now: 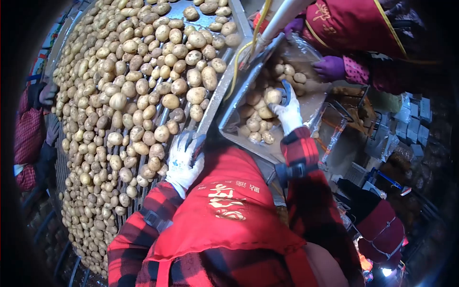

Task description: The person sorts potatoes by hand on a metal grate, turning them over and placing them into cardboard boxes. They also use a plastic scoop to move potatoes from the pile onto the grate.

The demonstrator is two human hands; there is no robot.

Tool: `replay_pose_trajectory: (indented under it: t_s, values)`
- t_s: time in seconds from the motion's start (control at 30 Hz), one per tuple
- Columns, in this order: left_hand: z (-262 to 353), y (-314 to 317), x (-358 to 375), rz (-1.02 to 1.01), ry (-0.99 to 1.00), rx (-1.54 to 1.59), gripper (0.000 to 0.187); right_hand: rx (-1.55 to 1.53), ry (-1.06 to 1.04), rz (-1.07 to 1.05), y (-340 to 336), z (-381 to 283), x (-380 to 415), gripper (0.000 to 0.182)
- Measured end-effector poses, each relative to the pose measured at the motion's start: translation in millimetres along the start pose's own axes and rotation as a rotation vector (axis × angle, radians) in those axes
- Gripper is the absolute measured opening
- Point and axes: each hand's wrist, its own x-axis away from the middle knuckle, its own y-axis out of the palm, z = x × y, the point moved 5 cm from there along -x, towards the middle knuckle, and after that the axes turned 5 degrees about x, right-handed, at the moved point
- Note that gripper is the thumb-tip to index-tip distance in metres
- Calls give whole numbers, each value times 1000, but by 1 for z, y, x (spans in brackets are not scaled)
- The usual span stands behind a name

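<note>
My left hand, in a white glove with dark fingertips, lies at the metal side rail of the potato belt. Its fingers are stretched out and nothing shows in it. Loose potatoes lie just beyond it. Over a box lined with clear plastic, my right hand, gloved the same way, is closed around a potato. More potatoes lie in the box beneath that hand.
A co-worker's purple glove touches the plastic on the box's far side. Another person's sleeve is across the belt at left. A yellow hose and a pale pole rise between belt and box. Grey boxes stand at right.
</note>
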Motion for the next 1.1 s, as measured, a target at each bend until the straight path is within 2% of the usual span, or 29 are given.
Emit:
replay_pose_trajectory:
  t_s: [0.03, 0.07, 0.13, 0.37, 0.47, 0.53, 0.7, 0.8, 0.9, 1.0, 1.07, 1.1]
  values:
    - [-1, 1, 0, -1, -4, 8, 65, -166, -34, -48, -8, -13, 22, 100]
    - [-1, 0, 0, -3, -8, 10, 65, -128, -59, -34, -13, -19, 31, 102]
    - [0, -1, -1, 6, 6, 24, 65, -237, -122, -69, -19, -28, 47, 103]
    - [-3, 1, 3, 48, 31, 19, 63, -452, -37, -174, -21, -50, 67, 86]
    - [0, -3, 2, 63, 33, 45, 63, -344, -50, -181, -18, -46, 60, 87]
    - [-1, -2, 7, 65, -2, 28, 65, 88, -57, -81, -5, -86, 69, 92]
    - [1, -8, 7, 71, -7, 26, 64, 297, -228, -166, 13, -117, 74, 99]
    - [1, -10, 8, 61, -1, 43, 64, 359, -292, -191, 24, -143, 85, 97]
    - [1, -12, 8, 66, 16, 52, 64, 577, -431, -155, 34, -172, 98, 89]
    - [-1, -13, 7, 40, 12, 92, 64, 704, -504, -106, 14, -153, 87, 81]
    - [-3, -10, 10, 64, 1, 81, 64, 793, -377, 21, -11, -145, 82, 74]
    - [-3, -10, 10, 54, -9, 80, 64, 761, -365, 27, -28, -120, 67, 72]
